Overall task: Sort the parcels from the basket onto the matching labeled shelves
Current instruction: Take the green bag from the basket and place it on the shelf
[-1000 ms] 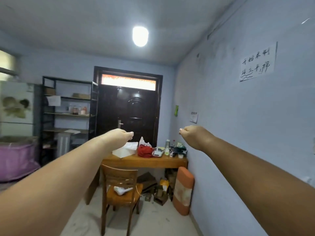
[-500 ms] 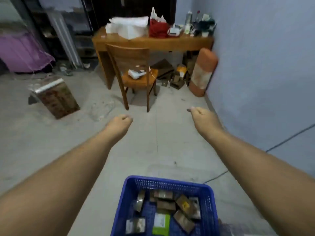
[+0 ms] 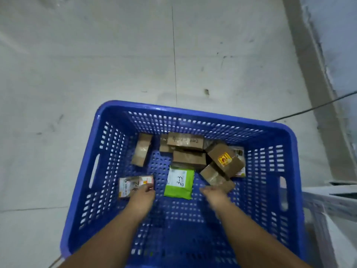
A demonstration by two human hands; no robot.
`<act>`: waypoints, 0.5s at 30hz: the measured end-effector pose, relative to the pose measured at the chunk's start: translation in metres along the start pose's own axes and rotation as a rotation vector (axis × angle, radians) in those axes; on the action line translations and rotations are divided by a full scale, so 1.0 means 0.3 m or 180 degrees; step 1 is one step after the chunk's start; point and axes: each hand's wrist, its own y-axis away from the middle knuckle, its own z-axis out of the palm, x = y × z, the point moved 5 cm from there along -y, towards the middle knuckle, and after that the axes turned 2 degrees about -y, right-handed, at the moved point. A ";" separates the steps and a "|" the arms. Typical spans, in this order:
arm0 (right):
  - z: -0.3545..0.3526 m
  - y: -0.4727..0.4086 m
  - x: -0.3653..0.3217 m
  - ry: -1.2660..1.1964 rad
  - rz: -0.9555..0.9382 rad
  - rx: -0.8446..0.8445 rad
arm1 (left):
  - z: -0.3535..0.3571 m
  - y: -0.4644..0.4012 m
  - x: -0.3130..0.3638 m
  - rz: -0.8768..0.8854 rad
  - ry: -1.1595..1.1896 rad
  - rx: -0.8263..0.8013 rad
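A blue plastic basket (image 3: 108, 132) stands on the floor right below me with several parcels in it. My left hand (image 3: 143, 198) is inside it, fingertips on the right edge of a white parcel with orange print (image 3: 131, 185) that lies flat. Whether the fingers grip it is unclear. A green parcel with a white label (image 3: 179, 182) lies between my hands. My right hand (image 3: 214, 196), blurred by motion, has its fingers spread just short of a taped brown box (image 3: 214, 176). Further back lie more brown boxes, one with a yellow-red sticker (image 3: 225, 159).
The basket sits on a pale concrete floor (image 3: 96, 64). A bluish wall (image 3: 340, 45) runs along the right, with a black cable (image 3: 313, 108) crossing the floor toward it. A white slatted object (image 3: 328, 206) stands against the basket's right side.
The view has swung from the room down onto the basket. Both hands, held out in the air as fists before, have dropped into the basket among the parcels.
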 end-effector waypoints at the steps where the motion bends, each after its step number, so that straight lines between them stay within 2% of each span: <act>1: 0.068 -0.108 0.021 0.0128 0.0108 -0.0187 | 0.043 -0.067 -0.049 -0.0083 -0.0062 -0.0107; 3: 0.171 -0.315 0.065 0.0175 0.0341 -0.0141 | 0.105 -0.183 -0.137 -0.0265 -0.0120 -0.0280; 6: 0.266 -0.493 0.091 -0.0551 0.0536 0.0171 | 0.157 -0.281 -0.214 -0.0483 -0.0191 -0.0347; 8: 0.300 -0.574 0.108 -0.0863 0.0530 0.0631 | 0.173 -0.310 -0.219 -0.0449 -0.0192 -0.0304; 10: 0.317 -0.605 0.115 -0.0782 0.0337 0.1117 | 0.182 -0.325 -0.222 -0.0444 -0.0145 -0.0295; 13: 0.379 -0.596 0.100 -0.0331 -0.0021 0.1100 | 0.183 -0.328 -0.206 -0.0421 0.0037 -0.0216; 15: 0.414 -0.564 0.096 -0.0939 -0.0145 0.0841 | 0.179 -0.306 -0.199 -0.0502 0.0365 -0.0148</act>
